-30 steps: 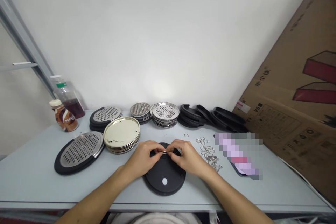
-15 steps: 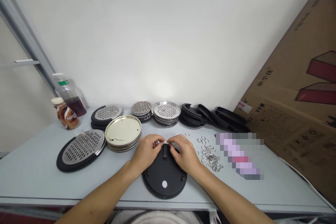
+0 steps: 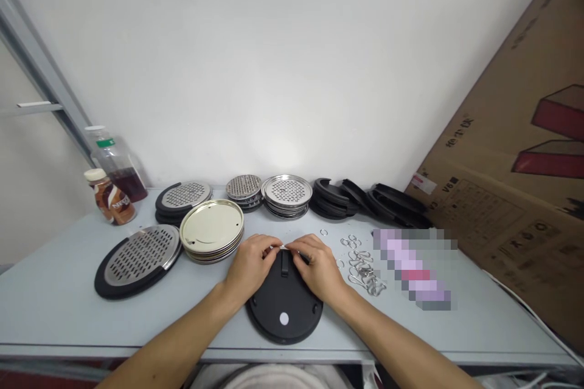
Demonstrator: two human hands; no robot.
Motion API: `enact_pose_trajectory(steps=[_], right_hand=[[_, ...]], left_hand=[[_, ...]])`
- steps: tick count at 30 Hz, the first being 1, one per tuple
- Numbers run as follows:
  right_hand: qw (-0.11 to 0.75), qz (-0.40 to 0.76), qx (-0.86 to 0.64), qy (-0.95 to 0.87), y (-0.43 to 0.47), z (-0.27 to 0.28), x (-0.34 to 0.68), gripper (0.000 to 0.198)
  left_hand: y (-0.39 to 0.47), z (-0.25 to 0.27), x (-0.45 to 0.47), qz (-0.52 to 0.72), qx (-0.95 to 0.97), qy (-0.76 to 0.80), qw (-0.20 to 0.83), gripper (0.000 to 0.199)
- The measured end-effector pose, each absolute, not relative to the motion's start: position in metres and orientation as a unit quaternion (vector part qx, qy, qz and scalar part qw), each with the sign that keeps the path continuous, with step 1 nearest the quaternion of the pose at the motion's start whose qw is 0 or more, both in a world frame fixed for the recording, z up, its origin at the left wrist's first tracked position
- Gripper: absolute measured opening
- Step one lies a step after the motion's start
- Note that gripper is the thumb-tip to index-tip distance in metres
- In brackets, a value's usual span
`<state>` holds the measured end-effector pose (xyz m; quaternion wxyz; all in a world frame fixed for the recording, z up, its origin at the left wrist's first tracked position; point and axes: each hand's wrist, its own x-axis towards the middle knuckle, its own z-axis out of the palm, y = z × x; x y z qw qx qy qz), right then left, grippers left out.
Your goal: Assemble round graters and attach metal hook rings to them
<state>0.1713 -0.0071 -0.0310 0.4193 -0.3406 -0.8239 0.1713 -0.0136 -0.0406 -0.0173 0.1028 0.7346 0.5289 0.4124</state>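
Note:
A black round disc (image 3: 296,299) lies on the table in front of me, with a white round sticker (image 3: 283,318) near its lower edge and a black strap tab (image 3: 285,265) at its top. At the tab's upper end a small silver metal ring (image 3: 283,247) shows as a thin glint between my fingertips. My left hand (image 3: 250,262) pinches it from the left. From the other side my right hand (image 3: 316,264) pinches it, thumb and fingers together. The fingers hide most of the ring; I cannot tell whether it passes through the tab.
Loose rings and clips (image 3: 364,270) lie right of the disc. Stacked metal lids (image 3: 212,225), perforated plates (image 3: 287,191) and black rims (image 3: 335,197) stand behind. Left are a perforated disc (image 3: 141,255) and two bottles (image 3: 109,197); right, a blurred purple item (image 3: 413,267) and a cardboard box (image 3: 502,182).
My fingertips have shifted slightly around the ring at the tab's end. The whole view has slid a little; the disc and the other things stay in place.

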Motion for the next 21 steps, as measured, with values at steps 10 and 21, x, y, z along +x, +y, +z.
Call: enact_pose_trajectory(steps=[10,21], right_hand=[[0.435,0.173,-0.327,-0.821,-0.0056,-0.0341,0.1711,0.039],[0.436,0.178,-0.336,-0.815,-0.0066,-0.0318,0.1709,0.038]], left_hand=[[-0.0452,-0.0195,-0.0190,0.386,0.778,0.490,0.076,0.029],[-0.0450,-0.0176,-0.0193,0.370,0.795,0.478,0.057,0.035]])
